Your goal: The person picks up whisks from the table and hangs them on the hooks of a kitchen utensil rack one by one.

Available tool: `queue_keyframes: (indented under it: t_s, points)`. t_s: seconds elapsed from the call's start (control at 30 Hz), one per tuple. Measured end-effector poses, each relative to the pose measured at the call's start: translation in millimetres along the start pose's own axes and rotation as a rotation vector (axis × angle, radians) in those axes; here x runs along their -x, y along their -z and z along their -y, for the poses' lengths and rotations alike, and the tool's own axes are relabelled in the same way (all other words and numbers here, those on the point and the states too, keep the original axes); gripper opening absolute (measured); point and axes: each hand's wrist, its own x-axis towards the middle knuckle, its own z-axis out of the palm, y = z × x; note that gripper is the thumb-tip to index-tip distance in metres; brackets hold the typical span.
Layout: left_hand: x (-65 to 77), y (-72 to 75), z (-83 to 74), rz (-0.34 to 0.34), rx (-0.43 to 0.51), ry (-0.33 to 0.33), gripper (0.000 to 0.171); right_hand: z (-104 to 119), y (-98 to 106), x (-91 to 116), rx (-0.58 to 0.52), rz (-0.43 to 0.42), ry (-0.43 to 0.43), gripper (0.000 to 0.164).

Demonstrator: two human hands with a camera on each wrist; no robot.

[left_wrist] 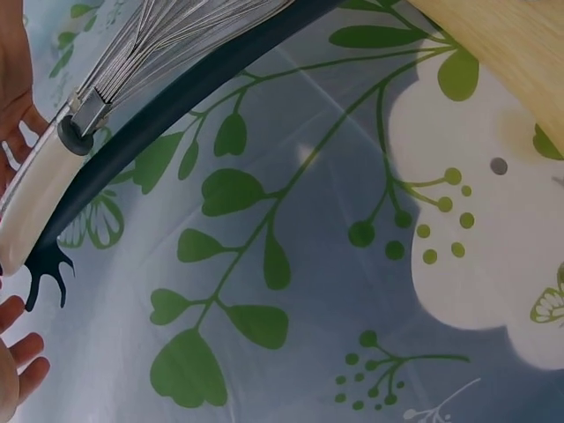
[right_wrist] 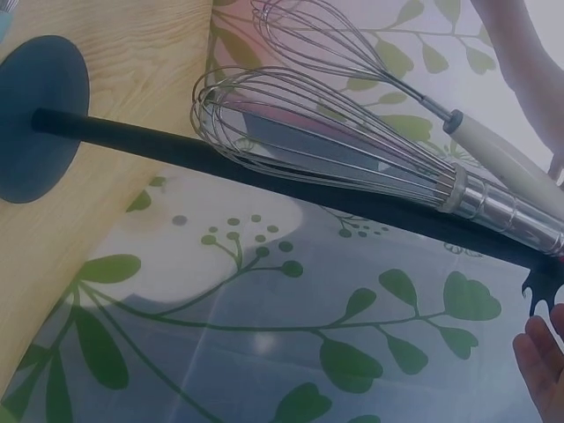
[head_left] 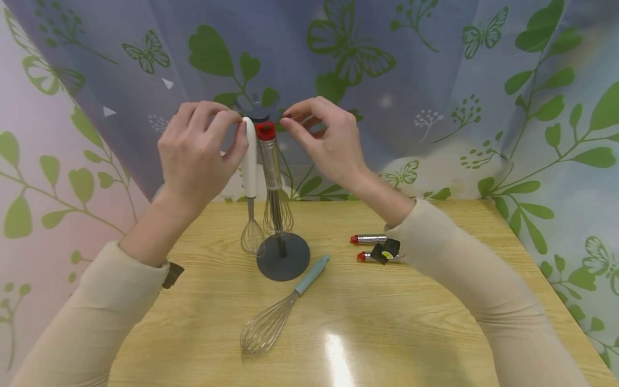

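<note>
My left hand [head_left: 193,150] pinches the top end of a white-handled whisk [head_left: 249,161] between thumb and fingers, at the left of the dark stand [head_left: 283,257]. The whisk hangs upright, wires down. Beside it, a steel-handled whisk [head_left: 272,166] with a red end cap hangs at the stand's top. To the right of that cap is my right hand [head_left: 333,137], thumb and fingers bent loosely with nothing visible between them. In the right wrist view its fingers lie close by the stand's dark hooks [right_wrist: 542,286].
A whisk with a pale blue handle [head_left: 311,274] lies on the wooden table [head_left: 217,317] in front of the stand's round base. Two steel handles with red ends [head_left: 369,239] lie to the right, partly hidden by my right sleeve and wrist camera. A patterned curtain [head_left: 411,97] hangs behind.
</note>
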Motion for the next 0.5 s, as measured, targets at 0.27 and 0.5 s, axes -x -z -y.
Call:
queue_keyframes:
  t_s: [0.27, 0.5]
  points:
    - [1.3, 1.5, 2.5, 0.016, 0.011, 0.016, 0.023, 1.8, -2.7, 1.8, -0.005, -0.021, 0.031, 0.017]
    - [2.7, 2.2, 4.6, 0.032, 0.024, 0.038, 0.026, 4.5, -5.2, 3.4, -0.024, -0.022, 0.039, 0.017]
